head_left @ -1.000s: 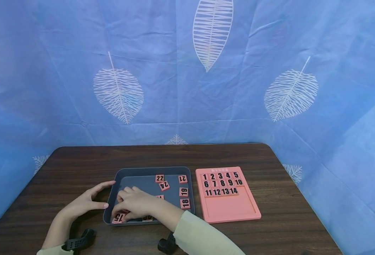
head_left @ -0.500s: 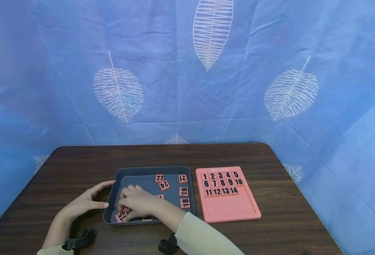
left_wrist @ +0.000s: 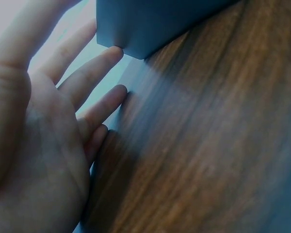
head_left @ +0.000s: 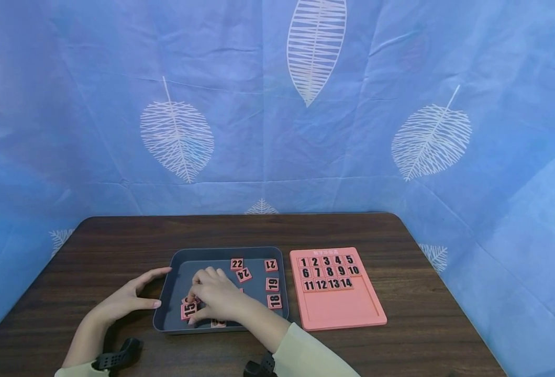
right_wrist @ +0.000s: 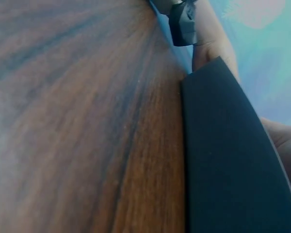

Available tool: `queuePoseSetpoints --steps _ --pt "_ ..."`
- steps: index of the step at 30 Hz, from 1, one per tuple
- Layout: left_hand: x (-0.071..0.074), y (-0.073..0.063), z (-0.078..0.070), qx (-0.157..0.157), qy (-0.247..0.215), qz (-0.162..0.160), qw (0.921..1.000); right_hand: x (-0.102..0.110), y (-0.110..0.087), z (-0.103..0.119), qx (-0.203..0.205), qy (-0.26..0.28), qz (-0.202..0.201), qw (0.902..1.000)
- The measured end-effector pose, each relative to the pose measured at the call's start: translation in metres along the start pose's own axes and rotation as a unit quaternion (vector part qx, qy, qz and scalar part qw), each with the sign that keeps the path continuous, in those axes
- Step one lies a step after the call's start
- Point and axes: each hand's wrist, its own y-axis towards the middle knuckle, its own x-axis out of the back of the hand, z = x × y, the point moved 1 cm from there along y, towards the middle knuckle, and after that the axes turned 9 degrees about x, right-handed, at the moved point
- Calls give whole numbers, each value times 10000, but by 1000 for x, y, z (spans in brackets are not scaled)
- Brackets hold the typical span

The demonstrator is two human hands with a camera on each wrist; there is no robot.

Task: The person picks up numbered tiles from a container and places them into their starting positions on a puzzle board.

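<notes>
In the head view, my right hand [head_left: 218, 296] is inside the dark grey tray [head_left: 164, 314], its thumb and fingers around a pink number tile marked 15 [head_left: 189, 311]. Part of another pink tile shows just behind that one, mostly covered by the fingers. My left hand [head_left: 124, 301] lies at the tray's left side, thumb and index finger spread and touching its rim. In the left wrist view, the left hand's [left_wrist: 48, 126] fingers extend to the tray's outer wall [left_wrist: 140, 24]. In the right wrist view, the tray wall [right_wrist: 228, 155] hides most of the right hand.
Tiles 22 [head_left: 237, 264], 24 [head_left: 244, 275], 21 [head_left: 270, 265], 19 [head_left: 272, 284] and 18 [head_left: 274, 301] lie loose in the tray. A pink puzzle board [head_left: 343, 306] sits to its right, with tiles 1 to 14 in rows. The wooden table [head_left: 423, 324] meets a blue cloth backdrop [head_left: 240, 146].
The right hand has moved rightward and slightly away from the near left corner of the tray, and tile 15 has shifted and turned with it. The left hand has stayed in place.
</notes>
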Motion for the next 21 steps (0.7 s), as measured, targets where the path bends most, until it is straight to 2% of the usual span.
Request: queuePoseSetpoints --steps 12,21 --pt "-2 -1 -1 55 33 -50 10000 12 -32 -8 -552 106 -821 9950" --pt "-2 -1 -1 113 41 -104 9999 23 -56 -15 -975 79 -1236 9875"
